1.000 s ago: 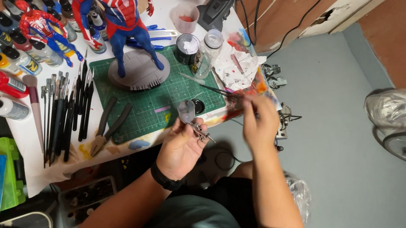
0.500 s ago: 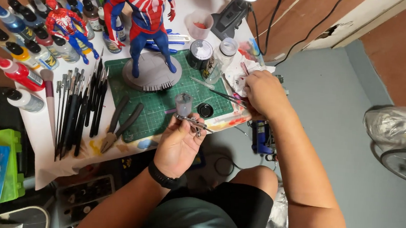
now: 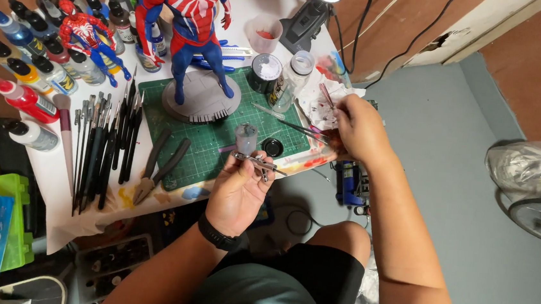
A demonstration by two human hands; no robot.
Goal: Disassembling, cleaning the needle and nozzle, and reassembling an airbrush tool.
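Airbrush (image 3: 254, 159), a slim metal tool with a small clear cup on top, sits in the left hand (image 3: 240, 191) just above the near edge of the green cutting mat (image 3: 220, 138) on the worktop (image 3: 66, 210). The left fingers (image 3: 262, 171) are curled narrowly around its body. The right hand (image 3: 361, 130) hovers at the worktop's right edge, its fingers pinched on a thin brush (image 3: 289, 122) whose long handle points left across the mat. Next to that hand lies a paint-stained paper towel (image 3: 319, 104). A large red-and-blue figure (image 3: 191, 17) stands on a round grey base on the mat. Pliers (image 3: 160, 169) lie at the mat's left corner, beside a row of dark brushes (image 3: 104, 145) and paint bottles (image 3: 26, 68).
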